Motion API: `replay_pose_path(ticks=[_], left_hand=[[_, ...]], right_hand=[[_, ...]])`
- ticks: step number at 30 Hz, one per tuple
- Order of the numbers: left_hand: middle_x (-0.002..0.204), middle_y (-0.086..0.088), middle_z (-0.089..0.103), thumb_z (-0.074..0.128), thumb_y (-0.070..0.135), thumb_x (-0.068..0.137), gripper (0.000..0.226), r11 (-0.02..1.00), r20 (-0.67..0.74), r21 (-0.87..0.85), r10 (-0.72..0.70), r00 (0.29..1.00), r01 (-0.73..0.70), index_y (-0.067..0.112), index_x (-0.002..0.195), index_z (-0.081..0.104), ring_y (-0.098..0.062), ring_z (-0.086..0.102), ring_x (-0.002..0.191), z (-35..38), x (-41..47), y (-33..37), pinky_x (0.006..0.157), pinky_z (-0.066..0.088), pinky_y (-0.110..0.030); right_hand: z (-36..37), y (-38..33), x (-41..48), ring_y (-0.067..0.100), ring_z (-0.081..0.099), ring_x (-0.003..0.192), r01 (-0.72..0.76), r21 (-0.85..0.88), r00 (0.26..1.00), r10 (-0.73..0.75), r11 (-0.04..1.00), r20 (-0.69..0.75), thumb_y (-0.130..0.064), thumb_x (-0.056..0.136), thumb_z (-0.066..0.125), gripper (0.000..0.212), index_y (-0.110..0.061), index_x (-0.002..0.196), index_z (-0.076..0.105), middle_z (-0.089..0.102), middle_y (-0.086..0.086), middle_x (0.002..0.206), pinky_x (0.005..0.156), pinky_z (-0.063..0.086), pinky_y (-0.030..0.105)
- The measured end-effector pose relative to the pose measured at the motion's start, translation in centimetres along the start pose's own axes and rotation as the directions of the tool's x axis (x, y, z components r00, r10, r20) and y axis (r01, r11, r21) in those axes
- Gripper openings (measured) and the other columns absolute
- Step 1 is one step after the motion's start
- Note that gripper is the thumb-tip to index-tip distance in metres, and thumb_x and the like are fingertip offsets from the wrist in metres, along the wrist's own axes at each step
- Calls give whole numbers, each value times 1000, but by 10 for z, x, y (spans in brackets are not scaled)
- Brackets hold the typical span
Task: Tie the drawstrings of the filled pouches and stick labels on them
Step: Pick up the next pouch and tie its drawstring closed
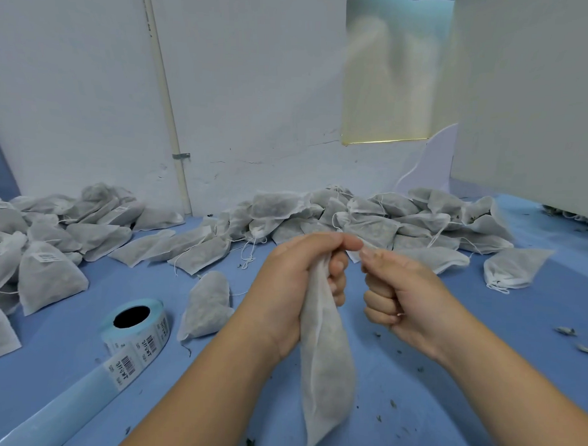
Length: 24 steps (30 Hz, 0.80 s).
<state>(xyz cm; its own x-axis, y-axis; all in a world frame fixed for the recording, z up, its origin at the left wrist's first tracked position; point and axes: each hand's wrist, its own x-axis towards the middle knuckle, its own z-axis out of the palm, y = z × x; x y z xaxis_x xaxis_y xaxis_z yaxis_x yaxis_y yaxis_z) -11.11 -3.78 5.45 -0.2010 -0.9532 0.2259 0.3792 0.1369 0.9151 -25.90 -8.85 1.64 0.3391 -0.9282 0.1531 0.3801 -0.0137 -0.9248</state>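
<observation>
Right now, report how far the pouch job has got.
Done: labelled pouches piled at left. In hand: left hand grips one pouch by its neck, right hand curled beside it, string unseen. Left: the back heap looks unlabelled, strings loose; label roll waits.

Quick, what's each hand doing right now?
Left hand: grips the filled pouch by its neck.
Right hand: curled, pinching at the pouch's mouth, probably the drawstring; string too thin to see.

free: blue surface near right | obstacles: pouch heap ahead, label roll left
</observation>
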Motion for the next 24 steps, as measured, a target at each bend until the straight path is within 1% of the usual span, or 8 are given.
replay_pose_path(ticks=[4, 7, 10, 12, 15, 18, 21, 24], left_hand=[[58, 1, 50, 61, 20, 79, 17, 1000, -73, 8, 28, 997, -27, 11, 76, 75, -11, 39, 45, -5, 1, -1, 45, 34, -21], [63, 1, 55, 58, 18, 91, 23, 978, -176, 206, 82, 981, -45, 14, 85, 79, -11, 45, 51, -10, 1, -1, 54, 40, -24], [66, 4, 57, 63, 41, 79, 24, 868, -290, 497, 146, 946, 19, 23, 85, 79, -14, 46, 61, -14, 2, 1, 64, 39, -29], [67, -6, 57, 63, 45, 78, 33, 777, -301, 628, 184, 936, 49, 15, 81, 76, -15, 43, 62, -17, 3, 0, 62, 35, -29], [79, -16, 68, 59, 33, 93, 37, 636, -278, 769, 243, 929, 64, 6, 69, 69, -14, 47, 60, -21, 6, -1, 53, 33, -24], [84, -19, 67, 54, 28, 98, 37, 548, -215, 835, 254, 943, 43, -2, 80, 67, -18, 52, 65, -25, 7, -2, 64, 41, -30], [81, -20, 64, 50, 25, 100, 33, 486, -105, 874, 220, 970, -16, -2, 89, 67, -17, 50, 67, -27, 5, 0, 75, 47, -38], [58, 2, 47, 48, 25, 101, 35, 446, 8, 889, 206, 978, -101, 8, 73, 63, -9, 40, 56, -29, -2, 3, 56, 36, -24]], right_hand=[[6, 7, -1, 9, 16, 38, 25, -153, 1000, -23, 988, 11, -42, 64, 72, 36, -13, 71, 52, 22, -7, 47, 39, 18, 17], [9, 9, -2, 11, 21, 38, 46, -338, 997, -62, 940, -35, -40, 76, 71, 32, -13, 75, 54, 29, -8, 45, 42, 21, 22], [12, 13, -3, 7, 27, 37, 114, -636, 977, -204, 763, -70, -34, 88, 64, 25, -18, 71, 56, 35, -12, 41, 41, 24, 20], [14, 15, -5, 7, 31, 39, 203, -772, 949, -315, 602, 5, -34, 89, 62, 23, -22, 70, 55, 39, -10, 42, 42, 25, 16], [21, 15, -11, 8, 37, 45, 299, -846, 917, -378, 442, 126, -33, 88, 61, 20, -27, 71, 55, 43, -10, 46, 47, 30, 19], [25, 15, -15, 9, 38, 46, 384, -845, 889, -394, 371, 232, -23, 91, 60, 22, -33, 72, 55, 40, -9, 46, 48, 29, 20], [28, 15, -20, 10, 32, 44, 435, -799, 862, -449, 415, 236, -12, 90, 58, 29, -37, 75, 57, 34, -9, 45, 47, 27, 20], [29, 12, -20, 6, 25, 42, 441, -685, 847, -522, 580, 103, -4, 92, 57, 28, -29, 78, 61, 30, -8, 44, 44, 25, 18]])
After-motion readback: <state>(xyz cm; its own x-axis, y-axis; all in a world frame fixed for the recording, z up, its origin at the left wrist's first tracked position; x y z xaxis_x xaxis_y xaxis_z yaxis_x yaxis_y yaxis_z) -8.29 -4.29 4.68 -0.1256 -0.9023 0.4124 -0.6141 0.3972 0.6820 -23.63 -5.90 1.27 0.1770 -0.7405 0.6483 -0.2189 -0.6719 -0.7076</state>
